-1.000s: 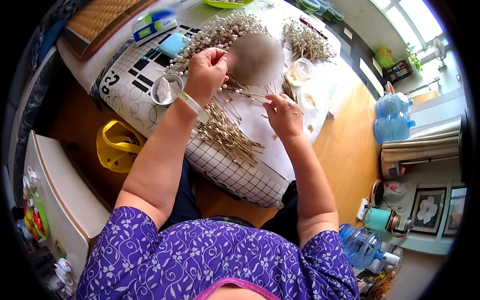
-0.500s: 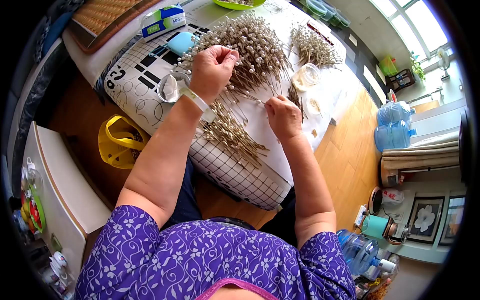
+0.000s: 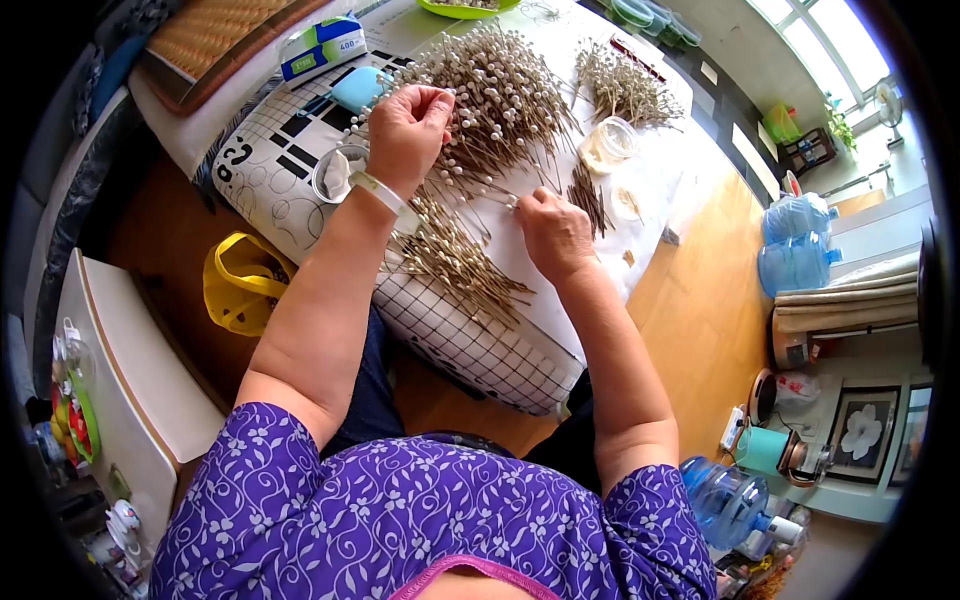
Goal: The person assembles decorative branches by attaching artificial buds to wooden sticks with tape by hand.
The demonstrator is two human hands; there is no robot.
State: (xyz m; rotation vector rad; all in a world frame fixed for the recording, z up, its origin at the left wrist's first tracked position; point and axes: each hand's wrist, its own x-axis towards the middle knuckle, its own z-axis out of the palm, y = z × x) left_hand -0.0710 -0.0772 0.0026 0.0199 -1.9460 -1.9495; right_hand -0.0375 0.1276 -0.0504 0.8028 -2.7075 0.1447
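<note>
My left hand (image 3: pixel 408 135) is closed in a pinch at the near left edge of a large heap of white-tipped stems (image 3: pixel 490 85); what it pinches is too small to make out. My right hand (image 3: pixel 556 232) is closed, its fingertips beside a white bud on a stem (image 3: pixel 512 201); whether it grips the stem is unclear. Nearer me lies a loose bundle of budded stems (image 3: pixel 455 260). Dark bare sticks (image 3: pixel 588 198) lie just beyond my right hand, next to a round tub of pale stuff (image 3: pixel 608 145). A cup with white tissue (image 3: pixel 338 174) stands beside my left wrist.
A smaller bunch of stems (image 3: pixel 628 88) lies at the far right of the table. At the far left are a tissue pack (image 3: pixel 323 48) and a light-blue case (image 3: pixel 360 89). A green bowl (image 3: pixel 468 8) sits at the back. A yellow bag (image 3: pixel 243 284) is on the floor.
My right hand has gone from spread fingers to closed and moved slightly left. My left hand, still pinched, has shifted slightly left since half a second ago.
</note>
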